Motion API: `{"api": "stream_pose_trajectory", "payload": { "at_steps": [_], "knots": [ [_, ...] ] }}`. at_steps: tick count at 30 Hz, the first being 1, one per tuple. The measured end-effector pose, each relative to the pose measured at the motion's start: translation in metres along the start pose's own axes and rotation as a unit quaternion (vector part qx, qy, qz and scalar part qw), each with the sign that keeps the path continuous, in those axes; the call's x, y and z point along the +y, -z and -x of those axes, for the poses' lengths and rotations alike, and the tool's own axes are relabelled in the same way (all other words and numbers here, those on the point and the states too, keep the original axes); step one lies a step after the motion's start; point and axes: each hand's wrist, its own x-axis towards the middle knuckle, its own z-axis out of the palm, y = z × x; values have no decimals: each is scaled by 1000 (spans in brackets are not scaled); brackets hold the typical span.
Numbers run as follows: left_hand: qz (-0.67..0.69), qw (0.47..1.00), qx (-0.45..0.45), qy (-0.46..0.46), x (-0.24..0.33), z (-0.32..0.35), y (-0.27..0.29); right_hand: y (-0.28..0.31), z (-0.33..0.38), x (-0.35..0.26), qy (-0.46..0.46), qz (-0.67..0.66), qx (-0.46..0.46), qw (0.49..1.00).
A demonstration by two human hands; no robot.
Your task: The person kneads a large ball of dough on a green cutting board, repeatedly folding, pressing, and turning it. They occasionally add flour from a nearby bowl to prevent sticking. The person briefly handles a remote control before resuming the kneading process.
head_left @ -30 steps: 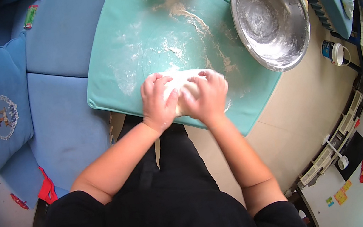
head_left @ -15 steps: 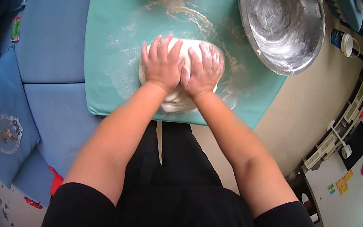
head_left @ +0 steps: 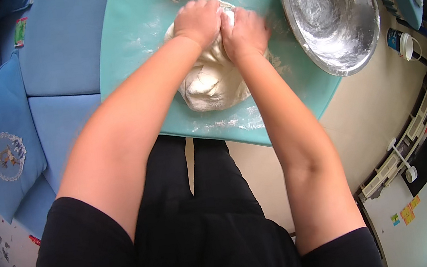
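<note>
A large lump of pale dough (head_left: pixel 212 82) lies on a floured teal table top (head_left: pixel 131 14), its near side folded and uneven. My left hand (head_left: pixel 199 22) is curled over the far edge of the dough, fingers bent down and gripping it. Close beside it, my right hand (head_left: pixel 246 31) also closes on the far edge, its fingers blurred and partly hidden. A strip of dough shows between the two hands. Both arms reach forward, stretched over the table.
A big metal basin (head_left: pixel 325 14), dusted with flour inside, stands at the table's right edge. Along the left runs a blue sofa (head_left: pixel 57 51) with a blue cushion (head_left: pixel 4 141). A small bucket (head_left: pixel 404 45) is on the floor to the right.
Both hands have moved away from me, from lying flat on the dough to curling over its far edge. The dough has shifted farther off, and its near part looks more folded.
</note>
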Motion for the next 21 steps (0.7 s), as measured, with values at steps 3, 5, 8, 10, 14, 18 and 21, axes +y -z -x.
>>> {"api": "stream_pose_trajectory", "payload": {
  "at_steps": [3,5,8,10,14,18,21],
  "knots": [
    [110,971,-190,94,29,35,64,50,49,7,24,-117,-53,991],
    [113,986,-109,53,38,73,76,80,88,-3,1,-136,-108,985],
    [21,999,8,-26,41,118,27,43,106,10,111,-108,36,987],
    [-45,993,-105,-8,49,137,21,23,130,22,119,-86,-13,989],
    [-46,988,-99,-107,42,211,35,35,187,42,185,-117,-138,966],
    [-101,980,-52,-164,16,227,8,17,198,48,179,-59,-146,971],
    [-134,976,4,-171,14,182,-8,4,157,52,172,-23,-65,983]
  ]
}}
